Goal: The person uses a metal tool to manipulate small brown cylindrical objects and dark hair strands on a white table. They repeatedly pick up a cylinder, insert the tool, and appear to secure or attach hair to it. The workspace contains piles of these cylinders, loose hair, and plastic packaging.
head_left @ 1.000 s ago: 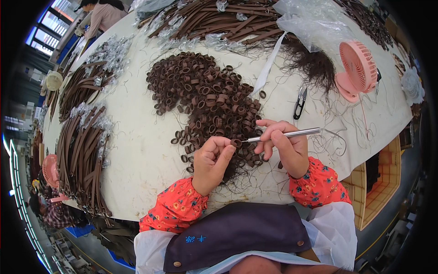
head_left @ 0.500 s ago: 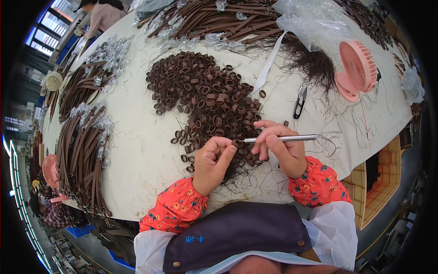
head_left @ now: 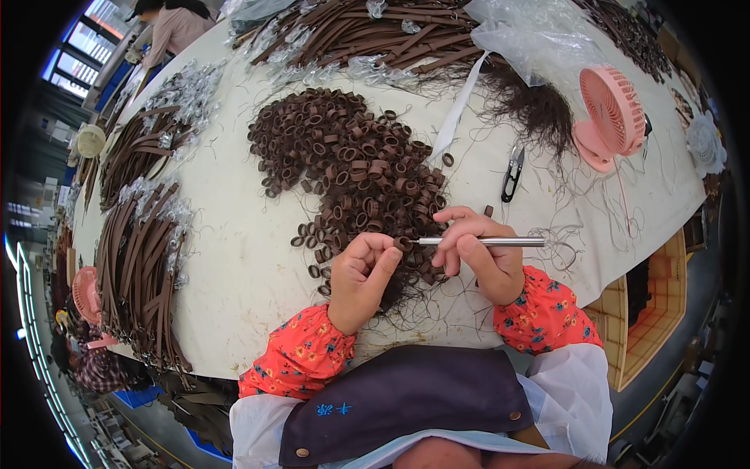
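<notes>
At the pile's [head_left: 351, 156] five o'clock, left hand [head_left: 362, 275] pinches a ring [head_left: 402, 244], right hand [head_left: 486, 252] grips a tool [head_left: 519, 242]. One skid could jab fingertips [head_left: 387, 259].

Pink fan [head_left: 612, 113] at right, black snips [head_left: 512, 181] nearby, crumpled clear plastic [head_left: 539, 47], brown straps [head_left: 134, 273] at left

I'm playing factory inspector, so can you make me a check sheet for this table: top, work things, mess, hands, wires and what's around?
Surface: pale tabletop, dark threads on it.
Job's things: brown ring; silver tool, its tip at the ring; ring heap.
Clutter: clear plastic, snippers, brown straps.
Hands: left hand pinches the ring; right hand holds the tool.
Cables: pink cord below pink fan.
Surroundings: person upper left; yellowish box right.
</notes>
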Demonstrator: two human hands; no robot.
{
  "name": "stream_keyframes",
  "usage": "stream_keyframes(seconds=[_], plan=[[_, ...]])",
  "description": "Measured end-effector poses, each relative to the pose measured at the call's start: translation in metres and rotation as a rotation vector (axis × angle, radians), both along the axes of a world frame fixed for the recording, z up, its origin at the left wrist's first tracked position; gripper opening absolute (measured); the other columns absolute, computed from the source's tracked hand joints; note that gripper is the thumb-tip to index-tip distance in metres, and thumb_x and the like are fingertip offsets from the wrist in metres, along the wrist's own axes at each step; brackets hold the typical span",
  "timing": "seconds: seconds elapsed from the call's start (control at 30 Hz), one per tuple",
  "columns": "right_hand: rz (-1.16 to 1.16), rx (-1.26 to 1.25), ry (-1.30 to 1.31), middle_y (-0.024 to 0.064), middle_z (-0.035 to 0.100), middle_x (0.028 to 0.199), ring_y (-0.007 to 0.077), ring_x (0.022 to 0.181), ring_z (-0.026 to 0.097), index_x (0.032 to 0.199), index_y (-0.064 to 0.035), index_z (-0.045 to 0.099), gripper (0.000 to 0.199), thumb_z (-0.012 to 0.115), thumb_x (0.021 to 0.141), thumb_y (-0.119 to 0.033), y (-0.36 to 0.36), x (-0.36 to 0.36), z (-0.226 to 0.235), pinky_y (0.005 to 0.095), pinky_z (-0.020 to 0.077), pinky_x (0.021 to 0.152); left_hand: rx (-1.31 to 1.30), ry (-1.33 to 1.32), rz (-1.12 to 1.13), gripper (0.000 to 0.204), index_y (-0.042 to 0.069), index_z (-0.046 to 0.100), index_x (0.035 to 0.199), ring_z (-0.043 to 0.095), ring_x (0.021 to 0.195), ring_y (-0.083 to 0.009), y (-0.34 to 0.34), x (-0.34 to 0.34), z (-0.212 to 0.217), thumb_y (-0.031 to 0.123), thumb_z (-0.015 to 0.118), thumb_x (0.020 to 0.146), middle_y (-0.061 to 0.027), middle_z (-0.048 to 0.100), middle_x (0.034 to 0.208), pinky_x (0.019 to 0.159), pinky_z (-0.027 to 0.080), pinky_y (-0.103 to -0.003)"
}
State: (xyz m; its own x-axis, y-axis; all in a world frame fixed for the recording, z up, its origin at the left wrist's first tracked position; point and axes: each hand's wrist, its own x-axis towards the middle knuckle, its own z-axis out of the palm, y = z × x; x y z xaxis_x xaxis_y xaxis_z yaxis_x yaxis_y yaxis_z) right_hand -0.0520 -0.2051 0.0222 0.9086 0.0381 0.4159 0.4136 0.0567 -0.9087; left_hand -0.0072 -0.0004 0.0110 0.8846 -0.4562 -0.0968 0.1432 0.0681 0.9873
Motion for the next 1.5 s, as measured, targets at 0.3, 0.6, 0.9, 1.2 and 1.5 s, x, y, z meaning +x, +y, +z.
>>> stream_keyframes(seconds=[0.3,0.6,0.9,1.2,1.5], plan=[[-0.029,0.147,0.099,0.0077,0.06,0.077,0.0116,0.07,0.06,0.106,0.0036,0.056,0.024,0.043,0.102,-0.016,0.003,-0.003,0.001,0.0244,0.0483,0.066,-0.233,0.193,-0.102,0.008,0.006,0.049,0.104,0.043,0.059,-0.0034,0.002,0.008,-0.001,0.013,0.049,0.1,-0.0058,0.062,0.085,0.055,0.037,-0.019],[0.08,0.148,0.151,0.0062,0.06,0.072,0.0119,0.07,0.06,0.104,0.003,0.057,0.022,0.044,0.101,-0.014,0.003,-0.004,0.0,0.0261,0.049,0.067,-0.244,0.152,-0.124,0.008,0.006,0.044,0.105,0.037,0.056,-0.0067,0.001,0.006,-0.012,0.012,0.048,0.1,0.0011,0.045,0.069,0.058,0.035,-0.024],[0.088,0.135,0.17,0.0055,0.059,0.071,0.0117,0.069,0.06,0.103,0.0024,0.057,0.021,0.046,0.101,-0.015,0.005,-0.002,0.0,0.0262,0.0492,0.067,-0.182,0.111,-0.13,0.01,0.005,0.044,0.105,0.032,0.054,-0.004,0.002,0.006,-0.008,0.012,0.049,0.1,0.0058,0.041,0.063,0.053,0.03,-0.022],[-0.019,0.254,0.175,0.0052,0.056,0.065,0.0138,0.063,0.059,0.102,0.0031,0.057,0.027,0.043,0.102,-0.02,0.0,0.002,0.0,0.0274,0.0489,0.063,0.439,-0.364,0.046,0.017,0.005,0.063,0.107,0.037,0.053,-0.0035,0.013,0.02,0.01,0.003,0.058,0.09,0.0062,0.043,0.058,0.051,0.028,-0.021],[-0.07,0.294,0.191,0.0055,0.056,0.065,0.0134,0.063,0.058,0.101,0.0035,0.057,0.026,0.044,0.102,-0.018,0.003,0.002,0.003,0.0274,0.0495,0.064,0.652,-1.014,-0.369,0.019,0.015,0.07,0.089,0.048,0.079,-0.02,0.013,0.026,0.023,0.012,0.075,0.071,-0.0006,0.051,0.082,0.071,0.033,-0.033]])
